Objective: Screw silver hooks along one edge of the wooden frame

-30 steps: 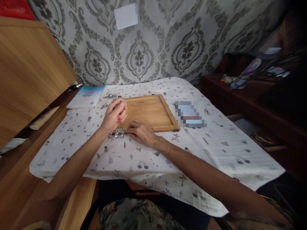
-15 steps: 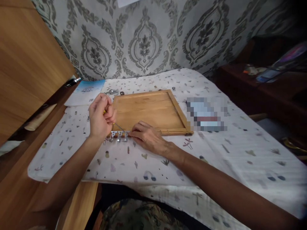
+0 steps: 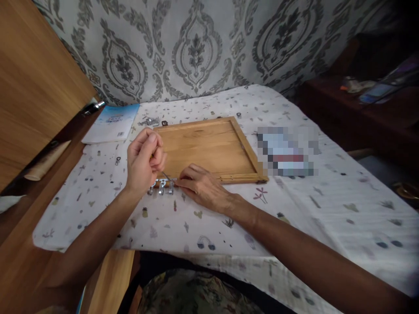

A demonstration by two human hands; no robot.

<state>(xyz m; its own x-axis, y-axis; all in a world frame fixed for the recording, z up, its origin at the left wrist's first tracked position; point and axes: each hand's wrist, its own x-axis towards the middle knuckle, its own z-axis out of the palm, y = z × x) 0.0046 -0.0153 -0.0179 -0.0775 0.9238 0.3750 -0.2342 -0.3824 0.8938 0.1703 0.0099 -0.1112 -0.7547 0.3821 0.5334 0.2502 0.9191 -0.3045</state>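
A framed wooden panel (image 3: 206,146) lies flat on the cloth-covered table. Along its near edge, towards the left, sits a metal hook rail (image 3: 161,188) with several curved hooks pointing at me. My left hand (image 3: 143,159) is closed in a fist round a screwdriver (image 3: 167,175); its thin shaft slants down to the rail, and the handle is mostly hidden in the fingers. My right hand (image 3: 204,187) rests at the rail's right end, thumb and fingertips pinched against it beside the screwdriver's tip. Any screw under the fingertips is hidden.
Behind my left hand are a blue-and-white booklet (image 3: 113,124) and some small metal parts (image 3: 150,121). A blurred-out flat object (image 3: 284,152) lies right of the panel. A wooden cabinet side (image 3: 39,78) stands at the left, a patterned curtain (image 3: 196,48) at the back.
My left hand has shifted slightly right and tilted with the screwdriver, its tip still at the rail. My right hand keeps its place. The view has moved a little.
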